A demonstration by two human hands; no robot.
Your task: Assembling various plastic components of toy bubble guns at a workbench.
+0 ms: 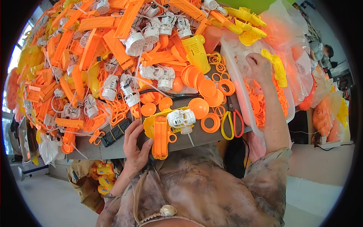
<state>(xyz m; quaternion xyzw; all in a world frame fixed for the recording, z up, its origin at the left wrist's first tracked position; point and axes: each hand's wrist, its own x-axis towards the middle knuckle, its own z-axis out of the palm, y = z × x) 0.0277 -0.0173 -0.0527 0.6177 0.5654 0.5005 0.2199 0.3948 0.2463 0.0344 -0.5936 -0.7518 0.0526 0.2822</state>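
My left hand (135, 145) grips the left edge of a yellow toy shell half (149, 128) at the table's front edge. Its thumb rests by an orange rectangular part (160, 138) lying in the shell. A white round-bodied mechanism (180, 118) sits in the shell's right side, with a pale tube hanging down, and a small orange ring (172, 138) is beside the orange part. Over the white plastic bin (247, 117) at the right, my right hand (259, 66) is closed with curled fingers among translucent pieces. What it holds, if anything, is hidden.
A large heap of orange parts (89, 49) and white mechanisms fills the table's left and back. Orange discs (207, 88) and rings (210, 123) lie in the middle. Scissors with yellow and red handles (222, 125) lie beside the bin. Plastic bags (281, 22) crowd the right.
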